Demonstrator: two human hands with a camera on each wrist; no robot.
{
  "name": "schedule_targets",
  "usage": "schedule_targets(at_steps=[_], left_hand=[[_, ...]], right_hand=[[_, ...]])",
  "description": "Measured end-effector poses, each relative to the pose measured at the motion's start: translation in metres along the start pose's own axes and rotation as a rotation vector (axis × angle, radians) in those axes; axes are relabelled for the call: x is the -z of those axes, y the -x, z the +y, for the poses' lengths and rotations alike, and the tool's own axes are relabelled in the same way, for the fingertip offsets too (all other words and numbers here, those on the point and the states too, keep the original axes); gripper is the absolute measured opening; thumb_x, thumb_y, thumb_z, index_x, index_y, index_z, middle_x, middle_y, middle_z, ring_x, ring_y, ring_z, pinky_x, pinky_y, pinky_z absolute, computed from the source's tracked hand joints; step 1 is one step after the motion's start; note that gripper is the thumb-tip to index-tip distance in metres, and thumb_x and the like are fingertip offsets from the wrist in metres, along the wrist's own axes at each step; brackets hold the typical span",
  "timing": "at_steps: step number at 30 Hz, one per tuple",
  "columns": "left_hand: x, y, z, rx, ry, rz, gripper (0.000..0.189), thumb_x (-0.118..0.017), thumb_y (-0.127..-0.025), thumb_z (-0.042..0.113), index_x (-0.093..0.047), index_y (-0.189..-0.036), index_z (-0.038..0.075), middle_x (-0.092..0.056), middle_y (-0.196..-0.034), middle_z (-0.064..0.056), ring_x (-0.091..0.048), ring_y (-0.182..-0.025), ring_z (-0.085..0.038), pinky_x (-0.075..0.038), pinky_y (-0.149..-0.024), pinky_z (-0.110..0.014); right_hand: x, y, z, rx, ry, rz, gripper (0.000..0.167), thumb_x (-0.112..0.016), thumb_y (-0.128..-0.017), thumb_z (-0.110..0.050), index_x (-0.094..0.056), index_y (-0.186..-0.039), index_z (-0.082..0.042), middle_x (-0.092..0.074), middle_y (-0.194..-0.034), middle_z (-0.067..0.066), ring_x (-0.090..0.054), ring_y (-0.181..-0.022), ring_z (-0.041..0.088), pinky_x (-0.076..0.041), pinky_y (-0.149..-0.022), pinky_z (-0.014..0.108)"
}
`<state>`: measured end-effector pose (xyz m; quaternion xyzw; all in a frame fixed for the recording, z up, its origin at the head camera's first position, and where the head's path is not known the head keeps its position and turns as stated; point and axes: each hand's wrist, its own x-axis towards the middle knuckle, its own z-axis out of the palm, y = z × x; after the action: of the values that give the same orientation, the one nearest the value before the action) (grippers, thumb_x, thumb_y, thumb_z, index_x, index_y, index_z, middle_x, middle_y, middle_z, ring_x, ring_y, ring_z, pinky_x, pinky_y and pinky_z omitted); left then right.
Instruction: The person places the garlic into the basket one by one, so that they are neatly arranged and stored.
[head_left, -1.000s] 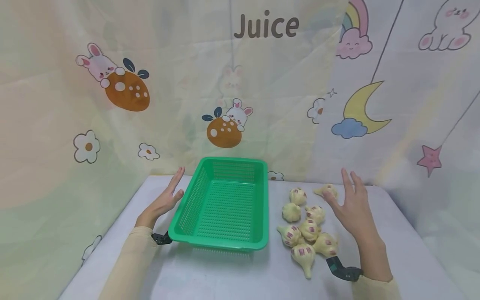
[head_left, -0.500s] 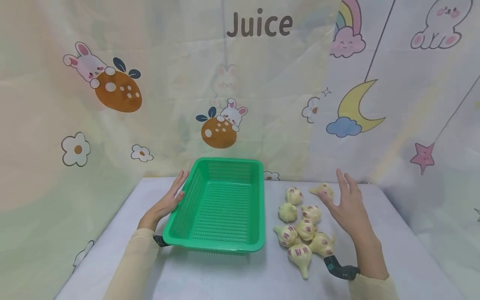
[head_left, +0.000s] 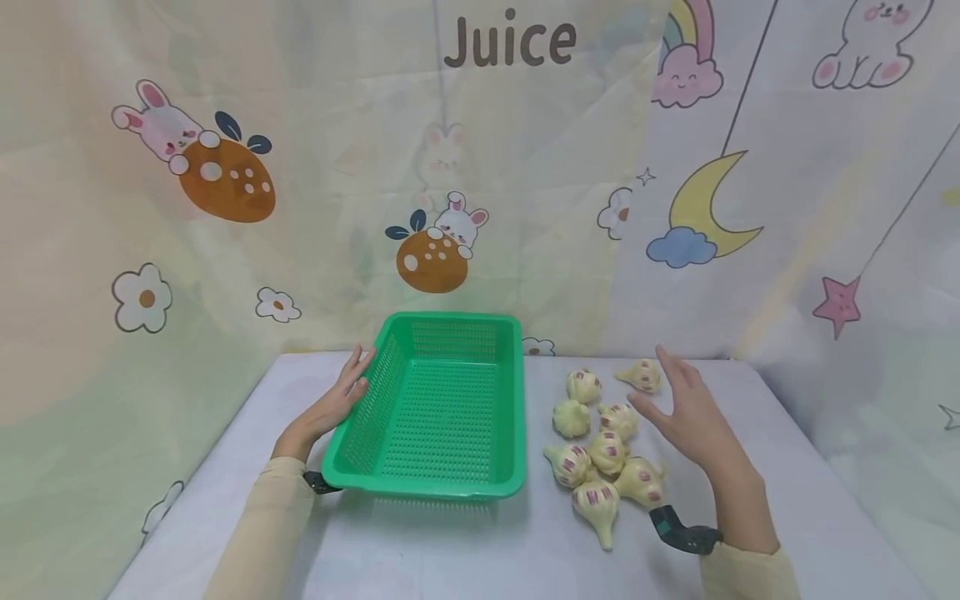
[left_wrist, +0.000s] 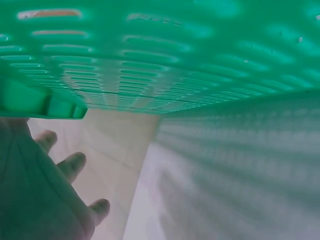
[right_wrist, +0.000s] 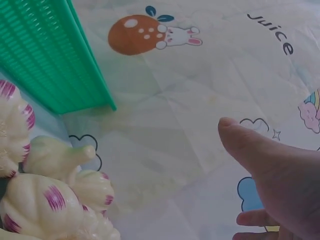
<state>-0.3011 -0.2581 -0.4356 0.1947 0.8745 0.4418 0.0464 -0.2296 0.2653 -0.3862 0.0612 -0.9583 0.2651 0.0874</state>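
Observation:
A green plastic basket (head_left: pixel 427 490) with slotted walls stands on the table in the head view, with nothing in it. Along its left side my left hand (head_left: pixel 336 408) has its fingers straight, right at the rim; the left wrist view shows the basket's slotted wall (left_wrist: pixel 150 60) close above the palm (left_wrist: pixel 40 190). My right hand (head_left: pixel 693 421) hovers right of a group of garlic bulbs (head_left: pixel 607 452), thumb and fingers spread, holding nothing. A lone garlic bulb (head_left: pixel 643 376) lies farther back, near the right fingertips. In the right wrist view, several bulbs (right_wrist: pixel 45 202) show at lower left.
The white table (head_left: pixel 390 554) ends at the back against a printed curtain (head_left: pixel 540 208) with rabbits, flowers and a moon. Curtain also hangs along both sides. Dark wrist-worn devices (head_left: pixel 684 533) show beside both forearms.
My left hand has closed the gap to the basket's left rim. The right hand has dipped and shifted slightly left, uncovering the rear bulb. The whole head view has drifted a little.

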Motion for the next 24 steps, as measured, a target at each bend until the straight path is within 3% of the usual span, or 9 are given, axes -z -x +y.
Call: schedule_targets(at_steps=[5, 12, 19, 20, 24], left_hand=[[-0.002, -0.005, -0.02, 0.043, 0.0, -0.004, 0.064, -0.02, -0.1, 0.053, -0.003, -0.155, 0.022, 0.02, -0.159, -0.01, 0.015, -0.143, -0.044, -0.003, -0.1, -0.078], [-0.003, -0.006, -0.02, 0.08, 0.004, -0.002, 0.063, -0.018, -0.1, 0.053, -0.001, -0.154, 0.026, 0.02, -0.159, -0.007, 0.015, -0.144, -0.043, -0.003, -0.1, -0.078], [-0.003, -0.006, -0.025, 0.115, 0.016, 0.011, 0.06, -0.023, -0.102, 0.046, 0.0, -0.154, 0.027, 0.019, -0.159, -0.008, 0.015, -0.144, -0.042, -0.003, -0.101, -0.077], [-0.003, -0.004, -0.024, 0.121, 0.019, 0.013, 0.061, -0.025, -0.102, 0.046, 0.0, -0.154, 0.028, 0.018, -0.159, -0.008, 0.015, -0.144, -0.042, -0.003, -0.101, -0.077], [-0.003, 0.011, 0.003, 0.117, 0.067, 0.009, 0.065, -0.036, -0.101, 0.037, -0.001, -0.154, 0.023, 0.016, -0.159, -0.011, 0.015, -0.143, -0.044, -0.001, -0.101, -0.077]], right_hand=[[-0.003, 0.001, -0.003, -0.009, 0.024, -0.024, 0.093, -0.057, -0.09, -0.054, -0.004, -0.154, -0.012, -0.016, -0.15, 0.033, -0.022, -0.133, 0.055, -0.024, -0.1, 0.071], [-0.009, 0.0, -0.007, -0.018, 0.051, -0.048, 0.093, -0.057, -0.089, -0.054, -0.007, -0.154, -0.012, -0.016, -0.15, 0.033, -0.023, -0.133, 0.055, -0.026, -0.1, 0.071], [-0.02, 0.0, -0.015, -0.011, 0.087, -0.112, 0.09, -0.055, -0.087, -0.06, -0.02, -0.152, -0.009, -0.016, -0.152, 0.03, -0.027, -0.132, 0.054, -0.031, -0.098, 0.069], [-0.021, 0.001, -0.018, 0.0, 0.086, -0.117, 0.088, -0.057, -0.088, -0.058, -0.022, -0.151, -0.008, -0.016, -0.152, 0.03, -0.028, -0.132, 0.054, -0.032, -0.097, 0.069], [-0.024, 0.003, -0.025, 0.04, 0.083, -0.129, 0.08, -0.061, -0.088, -0.049, -0.029, -0.149, -0.008, -0.016, -0.152, 0.029, -0.031, -0.131, 0.053, -0.035, -0.096, 0.069]])
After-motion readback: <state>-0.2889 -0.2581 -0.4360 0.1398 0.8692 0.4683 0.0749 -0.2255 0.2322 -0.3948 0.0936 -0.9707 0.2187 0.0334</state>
